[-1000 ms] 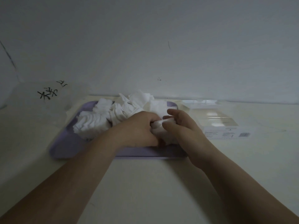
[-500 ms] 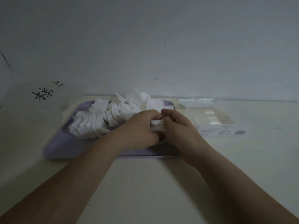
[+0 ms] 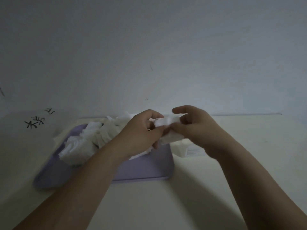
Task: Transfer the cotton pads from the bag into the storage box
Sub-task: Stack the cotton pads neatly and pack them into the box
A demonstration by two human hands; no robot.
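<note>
Cotton pads [image 3: 78,146]: a loose white heap lay left of centre on the tray, to the right of the clear bag [image 3: 35,121] with black lettering at the far left.
Tray [image 3: 149,168]: lilac, flat on the table [image 3: 166,205] at lower centre, with its right part bare.
Left hand [image 3: 141,133]: at centre frame, raised above the tray, fingers curled round the left end of the held stack.
Held stack [image 3: 167,122]: a small bundle of pads, clamped between the two hands and clear of the tray.
Right hand [image 3: 197,131]: just right of centre; thumb and lower fingers pinched the stack's right end, and the forefinger was lifted clear.
Storage box [image 3: 191,151]: clear and mostly hidden behind the right hand. Only a lower corner with a label showed, so whether it stood open could not be told.
Step, done well: this looked like squaring the bundle before boxing it. Light, even pressure from both ends would align the edges. Kept level and lowered flat, none should fan out.
Count: one bag, one tray, one box, two hands, one held stack. The pads were too blurred to count.
</note>
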